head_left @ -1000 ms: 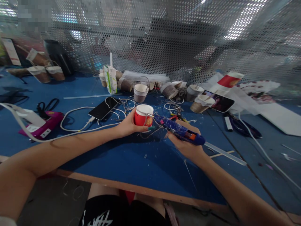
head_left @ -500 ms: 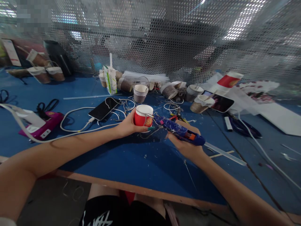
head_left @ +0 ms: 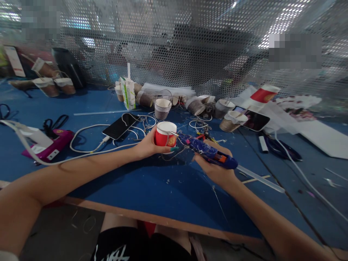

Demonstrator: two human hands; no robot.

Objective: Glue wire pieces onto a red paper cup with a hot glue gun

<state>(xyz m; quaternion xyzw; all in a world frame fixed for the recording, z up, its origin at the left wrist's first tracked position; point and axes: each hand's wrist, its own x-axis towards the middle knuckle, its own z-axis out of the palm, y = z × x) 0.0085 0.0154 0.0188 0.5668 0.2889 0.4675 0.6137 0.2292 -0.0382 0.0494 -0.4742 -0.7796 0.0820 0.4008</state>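
Fingers of my left hand (head_left: 149, 145) wrap round a red paper cup (head_left: 163, 139) with a white upper band, held upright over the blue table. A thin strand or wire runs across the cup's front and trails below it. In my right hand (head_left: 216, 165) is a blue hot glue gun (head_left: 202, 146), its metal nozzle at the cup's right side near the rim. I cannot tell whether the nozzle touches the cup. A translucent glue stick (head_left: 261, 178) sticks out of the gun's rear. Behind the cup stands a twine-wrapped cup with a handle (head_left: 162, 108).
A phone (head_left: 120, 126) with a white cable lies at left, near a purple power strip (head_left: 53, 145). Several wrapped cups, a drink carton (head_left: 128, 93) and a propped phone (head_left: 255, 119) line the back. Pliers (head_left: 206, 137) lie beyond the glue gun. Perforated metal (head_left: 152, 47) closes the back.
Almost nothing differs. Both hands, the cup and the glue gun keep nearly the same position; the view has shifted very slightly.
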